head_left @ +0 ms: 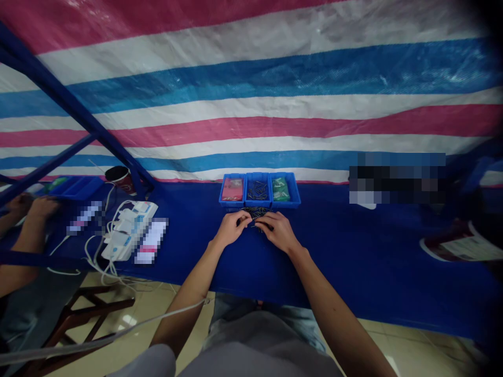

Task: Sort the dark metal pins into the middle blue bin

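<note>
A small pile of dark screws (pixel 255 211) lies on the blue tabletop, just in front of three joined blue bins. At the pile's left front, my left hand (pixel 231 229) has thumb and forefinger pinched together; what is between them is too small to make out. My right hand (pixel 280 231) is closed at the pile's right front, with a thin screw-like piece at its fingertips. The left bin (pixel 220 198) holds red-labelled packets (pixel 232 191). More dark screws (pixel 257 190) are in the middle bin (pixel 258 204), and green packets (pixel 280 189) in the right bin (pixel 297 199).
A white power strip (pixel 129 230) with plugs and cables stands left, beside a blurred-out phone-like item (pixel 151 242). Behind it are a dark cup (pixel 120 179) and a blue frame post (pixel 74 107). Another person's hand (pixel 43 208) is at far left. A reddish tub (pixel 459 246) stands right.
</note>
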The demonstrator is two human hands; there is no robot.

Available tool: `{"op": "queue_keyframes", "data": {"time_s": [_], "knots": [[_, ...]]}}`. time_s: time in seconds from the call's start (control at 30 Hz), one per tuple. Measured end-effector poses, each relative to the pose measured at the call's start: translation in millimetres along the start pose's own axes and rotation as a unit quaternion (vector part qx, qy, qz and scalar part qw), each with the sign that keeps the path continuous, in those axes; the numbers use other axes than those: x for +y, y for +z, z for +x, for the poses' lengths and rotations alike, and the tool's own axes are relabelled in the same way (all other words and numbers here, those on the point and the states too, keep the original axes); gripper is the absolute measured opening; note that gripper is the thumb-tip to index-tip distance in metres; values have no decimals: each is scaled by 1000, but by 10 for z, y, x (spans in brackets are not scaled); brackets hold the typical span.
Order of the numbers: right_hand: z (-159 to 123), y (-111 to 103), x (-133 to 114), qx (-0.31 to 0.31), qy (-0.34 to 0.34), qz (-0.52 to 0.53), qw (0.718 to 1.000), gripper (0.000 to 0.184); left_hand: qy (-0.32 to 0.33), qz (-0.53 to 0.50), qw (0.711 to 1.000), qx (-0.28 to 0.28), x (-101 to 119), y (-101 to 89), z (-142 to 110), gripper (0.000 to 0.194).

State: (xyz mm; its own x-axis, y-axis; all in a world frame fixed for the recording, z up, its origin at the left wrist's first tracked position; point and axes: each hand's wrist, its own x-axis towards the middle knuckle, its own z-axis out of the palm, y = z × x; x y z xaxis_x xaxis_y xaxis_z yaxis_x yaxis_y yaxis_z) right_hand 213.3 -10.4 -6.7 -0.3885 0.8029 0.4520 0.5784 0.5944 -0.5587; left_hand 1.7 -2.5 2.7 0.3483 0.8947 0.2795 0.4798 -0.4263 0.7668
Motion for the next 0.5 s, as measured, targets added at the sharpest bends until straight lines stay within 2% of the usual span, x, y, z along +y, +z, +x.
{"op": "queue_keyframes", "data": {"time_s": [0.2,0.4,0.5], "knots": [[2,5,-26,-1,0,1,1000,22,-5,11,1000,-13,20,-5,7,17],[6,21,-6,38,17,0,999,25,-2,32,999,-28,1,5,3,19],[0,44,1,37,12,6,999,24,9,48,998,-39,0,7,-2,20]]}}
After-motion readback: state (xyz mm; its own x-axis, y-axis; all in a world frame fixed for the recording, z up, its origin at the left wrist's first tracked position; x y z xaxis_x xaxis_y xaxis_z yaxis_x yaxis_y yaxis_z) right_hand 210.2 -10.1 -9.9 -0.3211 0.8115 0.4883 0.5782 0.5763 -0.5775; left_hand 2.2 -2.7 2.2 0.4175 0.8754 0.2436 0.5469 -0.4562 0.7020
